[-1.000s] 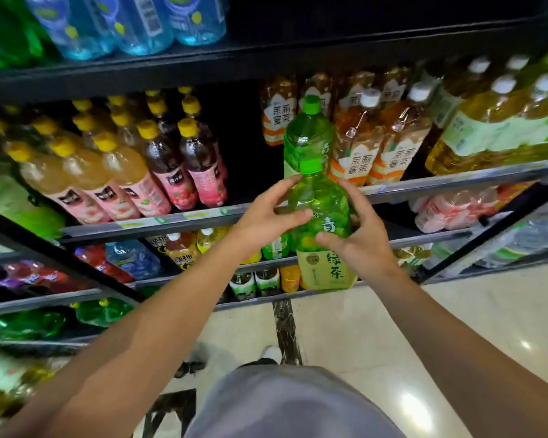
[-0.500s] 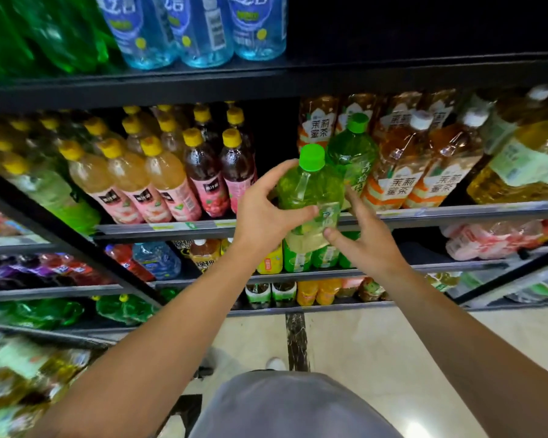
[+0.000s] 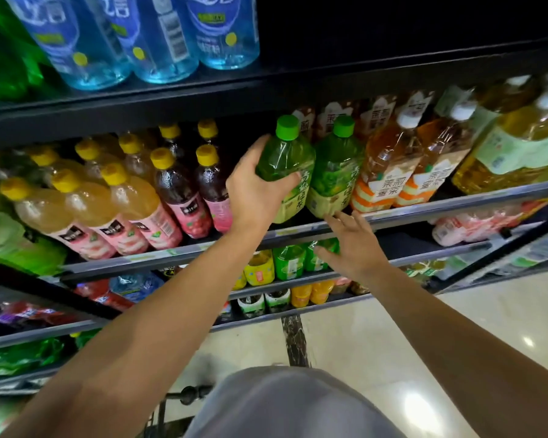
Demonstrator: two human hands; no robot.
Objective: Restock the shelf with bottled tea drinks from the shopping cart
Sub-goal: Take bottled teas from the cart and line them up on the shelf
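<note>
Left hand (image 3: 253, 192) wrapped around the shoulder of a green tea bottle (image 3: 287, 167), thumb across the front, fingers round the far side; the bottle stands tilted at the front edge of the middle shelf (image 3: 424, 210), green cap up. Right hand (image 3: 350, 245) spread, fingers straight, holding nothing, just below the shelf rail, fingertips near the base of a second green tea bottle (image 3: 334, 172) that stands just right of the held one, touching it. Right of that, two jasmine tea bottles (image 3: 412, 165) with white caps and amber liquid. Left of the held bottle, yellow-capped juice bottles (image 3: 133, 200) with pink labels. Above, blue water bottles (image 3: 159, 36). Lower shelves hold small mixed bottles; cart not clearly seen.
</note>
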